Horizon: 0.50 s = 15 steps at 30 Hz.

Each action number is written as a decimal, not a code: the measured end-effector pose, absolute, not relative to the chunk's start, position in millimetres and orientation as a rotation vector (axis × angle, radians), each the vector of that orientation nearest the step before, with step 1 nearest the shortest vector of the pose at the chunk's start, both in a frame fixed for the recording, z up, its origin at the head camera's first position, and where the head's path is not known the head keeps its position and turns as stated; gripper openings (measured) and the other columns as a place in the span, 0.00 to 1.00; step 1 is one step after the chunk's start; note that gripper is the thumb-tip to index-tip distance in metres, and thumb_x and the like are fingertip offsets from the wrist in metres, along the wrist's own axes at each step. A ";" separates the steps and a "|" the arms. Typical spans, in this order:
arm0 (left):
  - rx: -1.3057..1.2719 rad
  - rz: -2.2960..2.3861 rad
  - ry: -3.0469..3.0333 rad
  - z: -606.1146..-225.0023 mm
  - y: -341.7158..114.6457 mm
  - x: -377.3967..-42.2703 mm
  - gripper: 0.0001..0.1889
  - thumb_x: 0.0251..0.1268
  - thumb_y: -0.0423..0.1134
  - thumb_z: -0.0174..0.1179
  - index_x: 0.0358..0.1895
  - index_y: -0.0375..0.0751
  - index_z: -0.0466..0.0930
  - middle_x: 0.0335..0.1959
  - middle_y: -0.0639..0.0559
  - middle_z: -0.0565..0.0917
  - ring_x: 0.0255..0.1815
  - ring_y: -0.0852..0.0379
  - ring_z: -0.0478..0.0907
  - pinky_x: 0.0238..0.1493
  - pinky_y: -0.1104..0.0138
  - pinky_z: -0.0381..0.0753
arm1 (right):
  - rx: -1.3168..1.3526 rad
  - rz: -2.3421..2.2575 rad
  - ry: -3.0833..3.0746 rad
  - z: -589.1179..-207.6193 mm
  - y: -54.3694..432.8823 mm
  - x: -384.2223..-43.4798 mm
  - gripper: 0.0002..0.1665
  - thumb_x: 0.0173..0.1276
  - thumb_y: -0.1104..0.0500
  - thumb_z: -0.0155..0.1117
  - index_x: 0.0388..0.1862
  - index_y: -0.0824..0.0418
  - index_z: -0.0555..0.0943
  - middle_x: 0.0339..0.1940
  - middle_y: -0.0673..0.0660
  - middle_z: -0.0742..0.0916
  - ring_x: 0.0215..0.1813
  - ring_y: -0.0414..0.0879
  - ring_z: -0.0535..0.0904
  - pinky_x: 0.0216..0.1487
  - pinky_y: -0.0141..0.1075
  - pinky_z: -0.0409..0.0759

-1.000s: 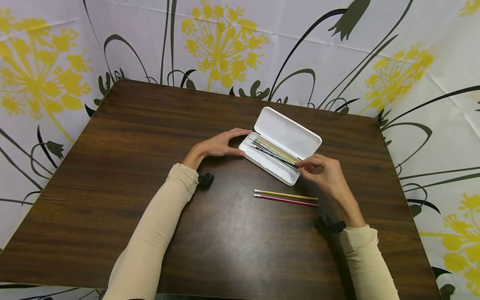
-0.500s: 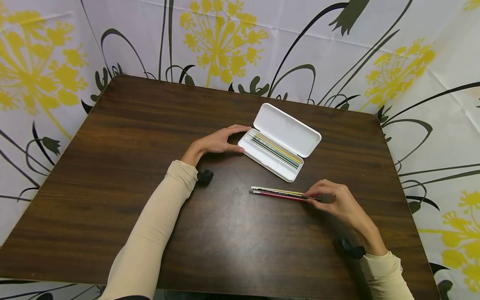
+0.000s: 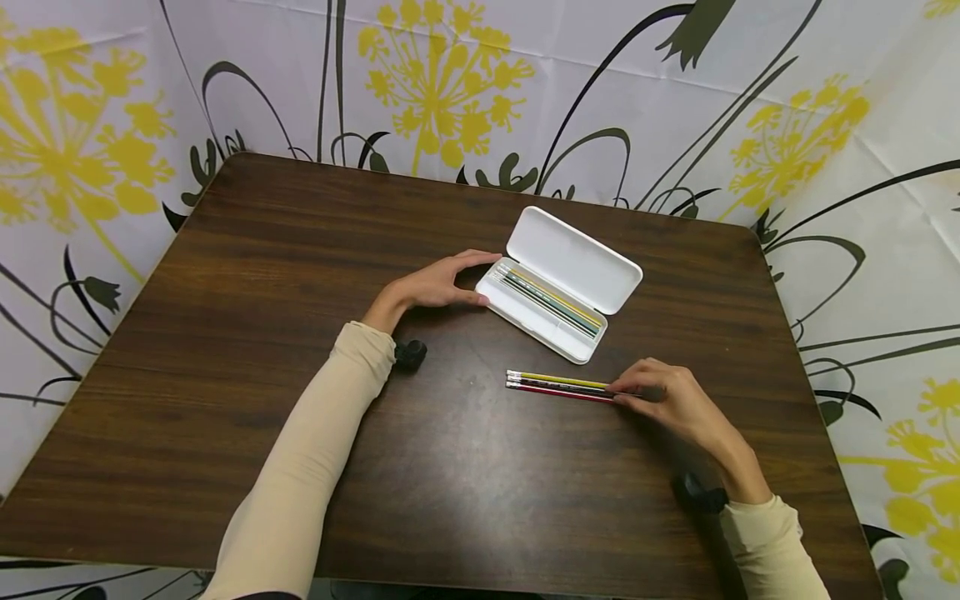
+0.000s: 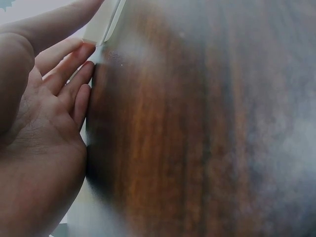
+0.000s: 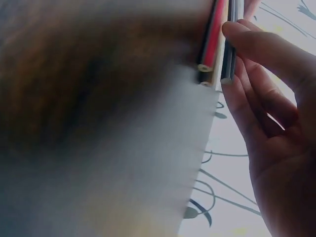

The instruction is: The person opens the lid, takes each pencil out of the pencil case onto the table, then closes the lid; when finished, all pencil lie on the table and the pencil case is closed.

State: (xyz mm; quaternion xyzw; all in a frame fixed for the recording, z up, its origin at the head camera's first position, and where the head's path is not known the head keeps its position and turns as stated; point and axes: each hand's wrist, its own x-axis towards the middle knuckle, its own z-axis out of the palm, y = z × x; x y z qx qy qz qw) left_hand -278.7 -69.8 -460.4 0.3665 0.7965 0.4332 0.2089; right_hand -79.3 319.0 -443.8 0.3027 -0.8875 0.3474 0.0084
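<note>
My left hand (image 3: 433, 285) holds the left end of a white pencil case (image 3: 553, 337), thumb at its front corner and fingers at the back one. The case's lid (image 3: 574, 260) stands raised, and several pencils (image 3: 557, 305), yellow and dark, lie inside. In front of the case, a yellow pencil (image 3: 558, 379) and a red pencil (image 3: 562, 392) lie side by side on the table. Between thumb and fingers, my right hand (image 3: 675, 400) pinches a black pencil (image 5: 228, 61) by its right end, in among those two. White eraser ends all point left.
The brown wooden table (image 3: 300, 242) reaches to a flower-patterned cloth (image 3: 450, 83) at the back and sides. Dark wrist devices (image 3: 411, 355) sit below both hands.
My right hand has brought the black pencil out of the case, down to the loose pencils, and set it between yellow and red. The left hand has stayed at the case.
</note>
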 end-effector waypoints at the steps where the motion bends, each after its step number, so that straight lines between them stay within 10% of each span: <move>1: 1.019 1.205 2.216 -460.2 -69.9 -278.5 0.41 0.63 0.45 0.68 0.77 0.48 0.58 0.74 0.52 0.59 0.74 0.55 0.54 0.70 0.54 0.53 | 0.947 1.072 -2.774 -445.0 319.7 -80.1 0.19 0.54 0.70 0.76 0.43 0.51 0.89 0.39 0.43 0.85 0.41 0.38 0.80 0.40 0.31 0.76; 15: 1.032 1.204 2.217 -459.1 -69.7 -278.6 0.41 0.63 0.43 0.68 0.77 0.44 0.58 0.74 0.49 0.58 0.74 0.52 0.53 0.70 0.52 0.53 | 0.915 1.050 -2.800 -450.1 321.5 -82.1 0.16 0.57 0.66 0.75 0.44 0.52 0.89 0.40 0.43 0.85 0.41 0.37 0.79 0.40 0.32 0.76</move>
